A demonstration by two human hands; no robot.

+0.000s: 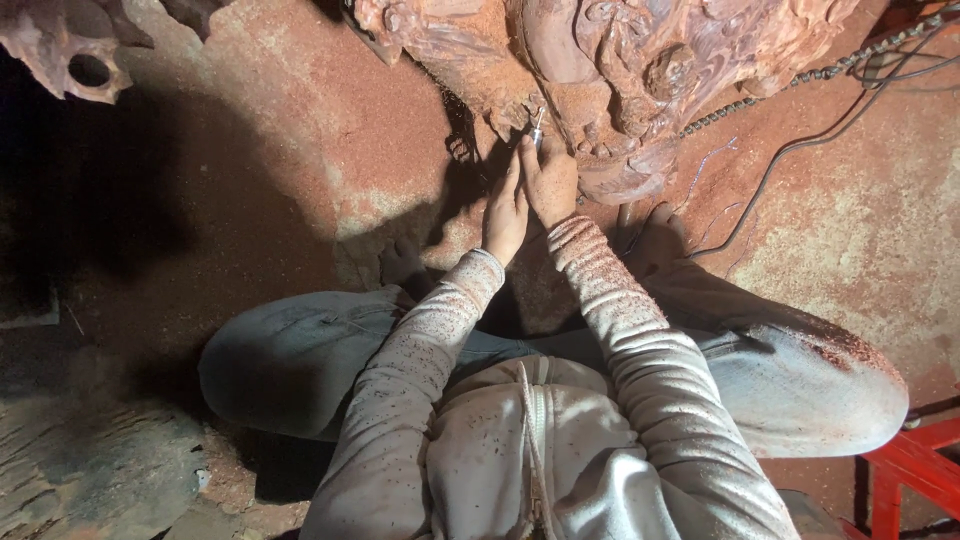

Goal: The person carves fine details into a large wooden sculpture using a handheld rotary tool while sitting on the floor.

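Poking out just beyond the fingertips of the right hand [549, 180], a slim metal tool [537, 127] lies with its long axis running straight away from the person, its tip touching the reddish carved wood [620, 70]. That hand is closed around the tool's shaft. Just beside it, the left hand [506, 215] lies flat with fingers extended, holding nothing and resting against the right hand near the carving's lower edge. Farther out, past the right hand, a chain [800, 80] and dark cables [800, 150] trail over the sawdust-covered floor [850, 230].
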